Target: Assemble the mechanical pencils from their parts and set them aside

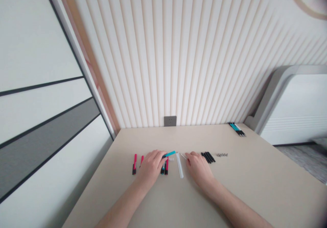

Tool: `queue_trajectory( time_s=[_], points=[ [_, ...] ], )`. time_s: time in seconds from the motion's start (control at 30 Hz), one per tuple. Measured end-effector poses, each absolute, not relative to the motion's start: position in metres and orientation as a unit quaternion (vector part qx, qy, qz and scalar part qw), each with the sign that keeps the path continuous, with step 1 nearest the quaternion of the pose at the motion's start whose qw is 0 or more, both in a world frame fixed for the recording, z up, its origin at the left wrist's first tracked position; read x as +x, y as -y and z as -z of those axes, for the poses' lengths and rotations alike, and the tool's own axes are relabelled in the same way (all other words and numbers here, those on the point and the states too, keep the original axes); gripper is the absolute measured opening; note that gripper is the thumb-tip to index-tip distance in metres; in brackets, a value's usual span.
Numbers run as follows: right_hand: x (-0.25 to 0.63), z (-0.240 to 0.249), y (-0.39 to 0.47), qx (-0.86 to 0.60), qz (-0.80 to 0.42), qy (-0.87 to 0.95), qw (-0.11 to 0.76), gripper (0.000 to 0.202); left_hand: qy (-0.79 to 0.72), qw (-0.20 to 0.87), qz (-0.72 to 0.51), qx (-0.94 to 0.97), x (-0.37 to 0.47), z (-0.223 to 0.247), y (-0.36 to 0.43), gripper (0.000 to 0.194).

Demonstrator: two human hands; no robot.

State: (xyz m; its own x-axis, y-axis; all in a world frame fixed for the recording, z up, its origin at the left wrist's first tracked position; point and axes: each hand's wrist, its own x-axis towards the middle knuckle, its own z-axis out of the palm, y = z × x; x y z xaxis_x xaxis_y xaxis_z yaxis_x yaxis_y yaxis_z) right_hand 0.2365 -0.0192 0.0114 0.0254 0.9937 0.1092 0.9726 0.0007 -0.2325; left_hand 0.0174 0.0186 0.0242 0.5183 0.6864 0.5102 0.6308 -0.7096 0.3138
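Observation:
My left hand (152, 164) is closed on a teal pen barrel (170, 153), its tip pointing right and slightly up. Under and beside that hand lie pink pen barrels (135, 160) and another teal one, all with black ends. My right hand (198, 166) pinches a thin white stick (183, 156), which looks like a pen refill; most of it is hidden by the fingers. Between the hands, several long white refills (180, 165) lie side by side on the table. Small whitish pieces (171, 159) sit just right of my left hand.
Right of my right hand lie several black tube-shaped parts (208, 157) and a row of small metallic pieces (222, 155). Teal, white and black pens (237, 129) lie at the table's far right corner. A ribbed wall with a socket (170, 121) borders the table's (163, 204) back edge.

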Motion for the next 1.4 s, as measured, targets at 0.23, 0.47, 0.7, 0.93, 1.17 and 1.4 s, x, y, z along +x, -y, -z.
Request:
queue_trajectory(
  time_s=[0.23,0.47,0.7,0.93,1.17,1.4],
  points=[
    [0.237,-0.012,0.017,-0.637,-0.105,0.679,0.351,0.037,-0.388,0.099,-0.333,0.854,0.018,-0.026,-0.019,0.018],
    [0.238,-0.009,0.011,-0.568,-0.219,0.611,0.507,0.037,-0.387,0.21,-0.363,0.821,0.019,-0.027,-0.02,0.026],
    [0.241,-0.005,0.006,-0.547,-0.326,0.52,0.57,0.04,-0.394,0.256,-0.372,0.8,0.021,-0.026,-0.02,0.019],
    [0.234,-0.016,0.011,-0.49,-0.388,0.468,0.624,0.036,-0.395,0.239,-0.369,0.807,0.022,-0.028,-0.019,0.017],
    [0.233,-0.027,0.011,-0.429,-0.391,0.438,0.686,0.024,-0.389,0.234,-0.363,0.814,0.022,-0.029,-0.019,0.015],
    [0.232,-0.028,0.014,-0.419,-0.39,0.437,0.694,0.02,-0.389,0.237,-0.356,0.816,0.022,-0.028,-0.019,0.015]
  ],
)
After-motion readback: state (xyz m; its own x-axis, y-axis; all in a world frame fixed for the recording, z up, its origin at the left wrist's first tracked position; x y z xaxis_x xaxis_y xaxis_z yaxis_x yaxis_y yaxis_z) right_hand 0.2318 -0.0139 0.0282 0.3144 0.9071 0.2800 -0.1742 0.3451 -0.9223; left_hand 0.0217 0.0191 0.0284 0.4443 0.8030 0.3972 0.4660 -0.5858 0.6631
